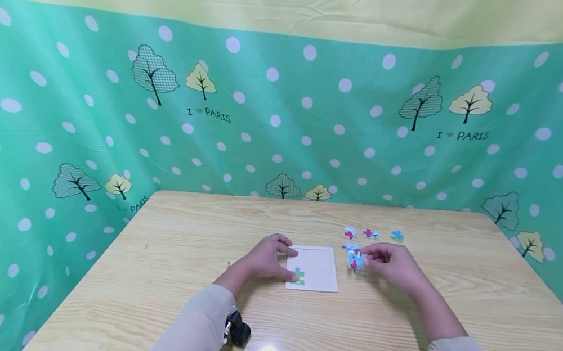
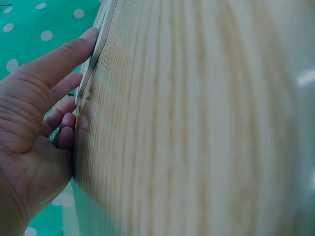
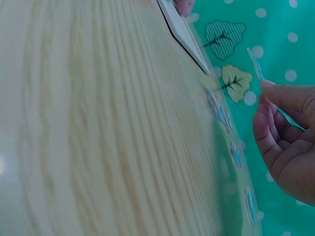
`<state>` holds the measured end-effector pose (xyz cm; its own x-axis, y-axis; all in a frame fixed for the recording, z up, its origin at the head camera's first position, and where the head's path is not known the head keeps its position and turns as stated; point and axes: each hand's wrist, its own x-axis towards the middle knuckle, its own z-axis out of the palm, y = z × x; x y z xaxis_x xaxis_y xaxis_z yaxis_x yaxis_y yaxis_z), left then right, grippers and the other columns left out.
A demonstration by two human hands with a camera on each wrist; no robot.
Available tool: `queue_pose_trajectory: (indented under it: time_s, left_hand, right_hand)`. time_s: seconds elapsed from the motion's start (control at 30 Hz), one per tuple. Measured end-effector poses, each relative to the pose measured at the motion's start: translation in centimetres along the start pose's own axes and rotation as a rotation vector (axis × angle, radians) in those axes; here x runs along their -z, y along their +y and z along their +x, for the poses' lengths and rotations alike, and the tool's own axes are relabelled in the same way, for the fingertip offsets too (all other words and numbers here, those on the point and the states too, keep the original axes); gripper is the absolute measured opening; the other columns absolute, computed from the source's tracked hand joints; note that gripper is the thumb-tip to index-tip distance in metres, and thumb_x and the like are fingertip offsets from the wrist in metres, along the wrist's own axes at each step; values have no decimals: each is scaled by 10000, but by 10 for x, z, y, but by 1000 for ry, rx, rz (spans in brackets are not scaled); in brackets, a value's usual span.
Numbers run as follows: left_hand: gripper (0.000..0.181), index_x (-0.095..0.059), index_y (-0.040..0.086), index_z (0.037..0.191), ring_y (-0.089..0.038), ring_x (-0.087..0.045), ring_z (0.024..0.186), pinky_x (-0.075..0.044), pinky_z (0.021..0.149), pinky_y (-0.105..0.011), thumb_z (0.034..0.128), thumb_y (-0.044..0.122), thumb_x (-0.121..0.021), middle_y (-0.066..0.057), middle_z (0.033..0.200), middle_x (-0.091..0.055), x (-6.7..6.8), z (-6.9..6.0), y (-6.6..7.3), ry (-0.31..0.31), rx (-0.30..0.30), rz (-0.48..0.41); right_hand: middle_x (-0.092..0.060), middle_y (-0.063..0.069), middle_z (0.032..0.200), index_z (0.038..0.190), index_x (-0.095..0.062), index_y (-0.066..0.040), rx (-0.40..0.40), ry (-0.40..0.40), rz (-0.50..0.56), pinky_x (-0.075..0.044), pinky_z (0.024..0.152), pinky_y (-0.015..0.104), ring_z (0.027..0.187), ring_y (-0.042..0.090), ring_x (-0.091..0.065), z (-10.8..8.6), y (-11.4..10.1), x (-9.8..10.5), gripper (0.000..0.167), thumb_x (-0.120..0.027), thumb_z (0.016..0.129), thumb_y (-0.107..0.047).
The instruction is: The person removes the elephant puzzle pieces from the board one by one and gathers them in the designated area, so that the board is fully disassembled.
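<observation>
My left hand (image 1: pixel 264 257) rests at the left side of a white square puzzle board (image 1: pixel 315 266). Its thumb (image 2: pixel 69 55) presses on the board, beside a green puzzle piece (image 1: pixel 299 279) in the lower left corner; the thumb partly covers that piece. The index fingertip touches the board's upper left. Right of the board, my right hand (image 1: pixel 396 264) pinches a blue puzzle piece (image 1: pixel 354 261) with a pink patch between thumb and fingers. In the right wrist view this held piece (image 3: pixel 255 64) appears edge-on, raised off the table.
Loose puzzle pieces lie behind the right hand: a white and pink piece (image 1: pixel 350 232), a pink and blue piece (image 1: pixel 371 233) and a blue-green piece (image 1: pixel 397 235). Another pale blue piece (image 1: pixel 351 247) lies just beyond the held one. A green dotted curtain (image 1: pixel 243 155) hangs behind the wooden table (image 1: pixel 194 235).
</observation>
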<state>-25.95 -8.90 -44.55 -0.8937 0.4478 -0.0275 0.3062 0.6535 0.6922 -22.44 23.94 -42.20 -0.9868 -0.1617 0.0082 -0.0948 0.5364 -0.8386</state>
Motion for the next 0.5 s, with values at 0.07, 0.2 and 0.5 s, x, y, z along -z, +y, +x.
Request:
queue_pose_trajectory:
  time_s: [0.07,0.2,0.5]
  left_hand:
    - [545,-758,97,1243,-324,-474,1347,-384,1154,-458,768,284,-947,-70,1402,-542,0,0,0,-1,-1,-3]
    - [539,-758,97,1243,-322,-474,1342,-388,1149,-460,770,278,-946,-68,1399,-540,1,0,0,-2,-2,-6]
    - [540,-761,101,1237,-320,-476,1340,-384,1152,-460,767,290,-947,-68,1397,-543,0,0,-1,-1,-5,-7]
  right_hand:
    - [-690,98,1013,1190,-717,51,-1,5,0,-559,724,240,939,223,-611,-1,3,5,255,-721,942,-11]
    - [-689,112,1024,1204,-701,75,3,8,9,-559,720,245,945,229,-610,-4,8,14,275,-723,947,-19]
    - [-689,124,1055,1234,-677,94,-46,21,13,-583,733,282,951,214,-614,-9,16,26,301,-716,960,-25]
